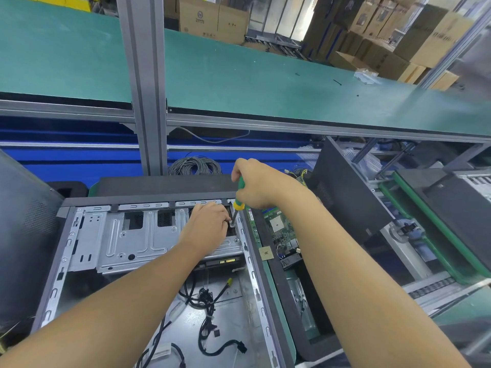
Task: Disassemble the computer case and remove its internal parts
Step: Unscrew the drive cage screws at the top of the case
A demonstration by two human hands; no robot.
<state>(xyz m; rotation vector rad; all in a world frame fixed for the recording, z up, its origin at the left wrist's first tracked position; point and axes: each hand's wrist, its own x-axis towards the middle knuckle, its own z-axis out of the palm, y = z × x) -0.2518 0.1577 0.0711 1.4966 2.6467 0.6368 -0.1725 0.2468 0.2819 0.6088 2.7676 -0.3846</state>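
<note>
Your right grip (255,187) clamps the screwdriver (240,199); your left grip (207,224) curls at its tip, hold unclear. A slip could stab it.

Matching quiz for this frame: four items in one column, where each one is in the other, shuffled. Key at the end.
Items:
1. screwdriver
2. left hand
3. black cables
4. circuit board

Places:
A. loose on the floor of the computer case
B. gripped by the right hand
C. outside the case, on its right
D. on the metal drive cage, beside the screwdriver tip

Pairs: 1-B, 2-D, 3-A, 4-C
</note>
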